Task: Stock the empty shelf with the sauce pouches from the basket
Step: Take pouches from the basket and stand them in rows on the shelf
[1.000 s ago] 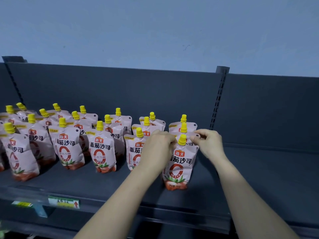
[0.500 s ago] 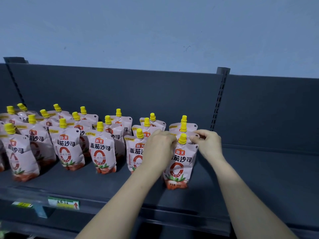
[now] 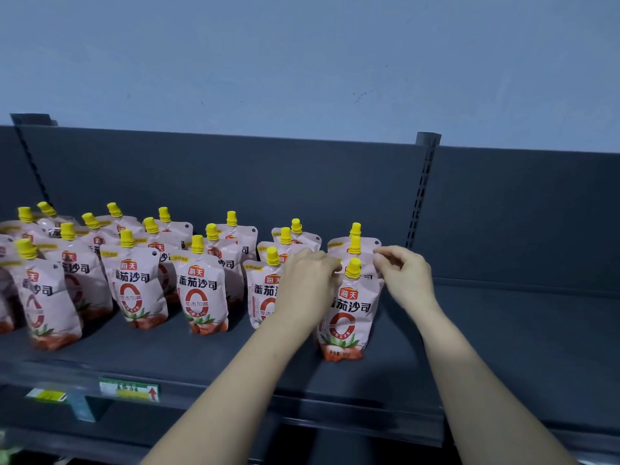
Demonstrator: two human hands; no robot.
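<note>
Head view: pink, yellow-capped sauce pouches (image 3: 349, 310)

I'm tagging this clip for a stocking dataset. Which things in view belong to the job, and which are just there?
Job: front pouch, between left hand and right hand; standing pouches; shelf.
Just there: green shelf tag; yellow label; slotted upright; wall.
</note>
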